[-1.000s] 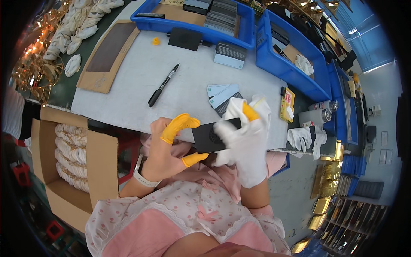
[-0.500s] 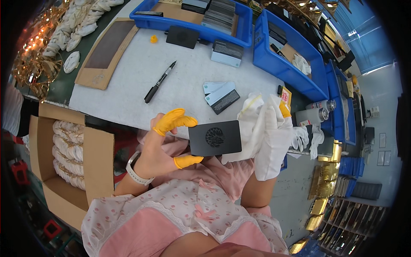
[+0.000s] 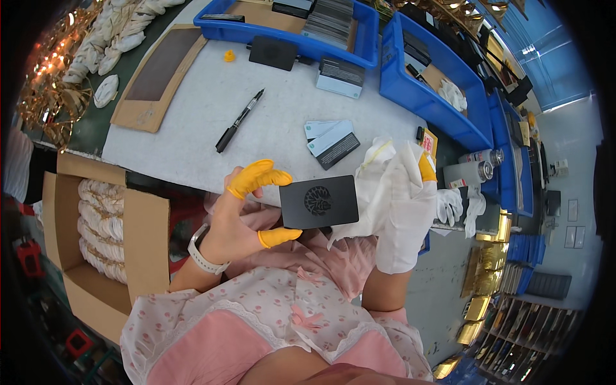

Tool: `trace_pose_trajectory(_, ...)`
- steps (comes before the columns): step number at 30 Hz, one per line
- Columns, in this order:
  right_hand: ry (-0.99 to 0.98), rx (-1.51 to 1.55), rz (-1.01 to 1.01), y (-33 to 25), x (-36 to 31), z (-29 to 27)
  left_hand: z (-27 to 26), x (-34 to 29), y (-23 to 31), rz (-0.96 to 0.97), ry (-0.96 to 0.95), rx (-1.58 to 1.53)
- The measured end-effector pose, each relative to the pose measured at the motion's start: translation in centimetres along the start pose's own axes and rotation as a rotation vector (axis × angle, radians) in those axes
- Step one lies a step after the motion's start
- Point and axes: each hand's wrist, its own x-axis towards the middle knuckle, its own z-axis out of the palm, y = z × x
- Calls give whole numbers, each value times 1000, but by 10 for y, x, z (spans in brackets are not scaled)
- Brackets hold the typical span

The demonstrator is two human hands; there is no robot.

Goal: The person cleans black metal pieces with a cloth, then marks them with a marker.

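A matte black card (image 3: 330, 204) with a round dark emblem is pinched by its edges in my left hand (image 3: 247, 208), which has yellow finger cots on its thumb and fingers. My right hand (image 3: 426, 169) grips a white cloth (image 3: 378, 192) just right of the card. Folds of the cloth hide most of that hand; a yellow-covered finger shows at the top. On the table beyond the card lie a few fanned pale-blue and dark cards (image 3: 333, 142) and a black marker (image 3: 240, 120).
Blue trays (image 3: 369, 54) holding cards line the far side, with a card stack (image 3: 340, 77) in front. A brown board (image 3: 157, 77) lies at left. Below it stands a carton (image 3: 147, 237) of white bundles. Clear bottles (image 3: 468, 173) and white gloves (image 3: 451, 204) sit at right.
My left hand and the black card have shifted slightly left and up. The cloth in my right hand has dropped away from its raised fold, and its folds have changed shape.
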Motion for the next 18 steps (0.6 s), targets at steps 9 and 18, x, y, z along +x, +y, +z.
trace_pose_trajectory(9,-161,-331,-241,-11,-7,14,-1,4,-4,87,8,97)
trace_pose_trajectory(18,-46,106,-140,14,4,18,7,3,-9,-90,96,-129)
